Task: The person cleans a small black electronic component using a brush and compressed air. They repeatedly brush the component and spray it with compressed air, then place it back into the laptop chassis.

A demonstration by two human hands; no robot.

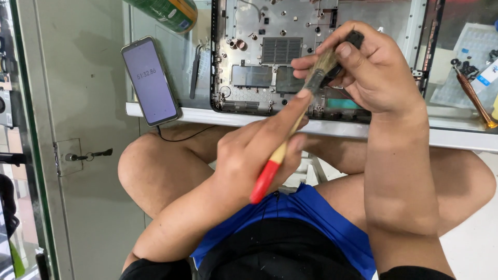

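My left hand (257, 148) grips a paintbrush (285, 148) with a red and tan handle, its bristles pointing up and to the right. My right hand (371, 67) pinches a small black part (355, 37) between fingers and thumb, and the bristles touch it. Both hands hover over the near edge of an opened laptop base shell (249, 57), grey, with a vent grille and screw posts showing.
A smartphone (150, 80) with a lit purple screen leans at the table's left end, a cable running from it. A screwdriver (474, 96) lies at the right. A green can (171, 13) is at the top. My bare knees are below the glass table edge (456, 136).
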